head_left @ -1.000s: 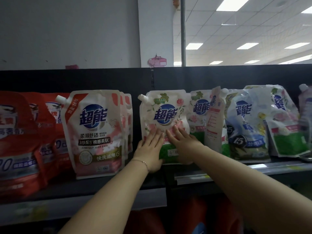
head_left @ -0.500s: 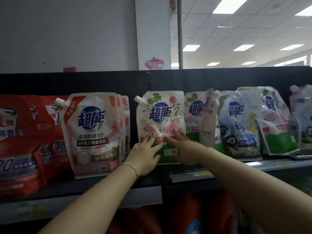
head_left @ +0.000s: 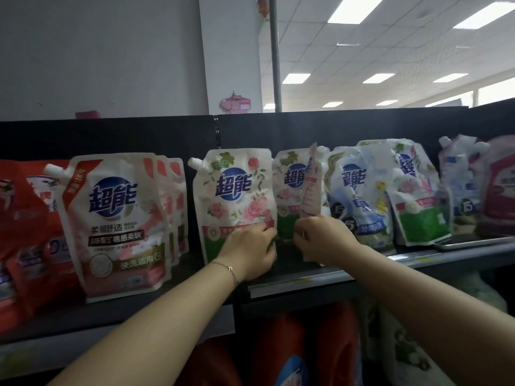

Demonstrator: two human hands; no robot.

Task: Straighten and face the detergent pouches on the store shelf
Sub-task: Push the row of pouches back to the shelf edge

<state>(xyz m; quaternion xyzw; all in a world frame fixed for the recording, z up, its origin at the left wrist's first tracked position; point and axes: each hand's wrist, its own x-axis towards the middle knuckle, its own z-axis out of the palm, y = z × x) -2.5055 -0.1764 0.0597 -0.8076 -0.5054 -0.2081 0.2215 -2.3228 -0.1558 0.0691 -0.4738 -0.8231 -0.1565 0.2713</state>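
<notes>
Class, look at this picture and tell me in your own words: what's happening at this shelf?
A person is tidying detergent pouches on a store shelf. The left hand holds the lower right edge of the rose pouch, which faces front. The right hand pinches the thin pink pouch beside it, which stands edge-on, not yet faced.

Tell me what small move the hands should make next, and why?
Probably the right hand should twist the edge-on pink-and-white plastic pouch until its front faces out. It stands sideways, covering part of the logo of the green-and-white pouch behind, while its neighbours face forward. The right hand grips its lower part; the left hand holds the white rose-printed pouch.
</notes>
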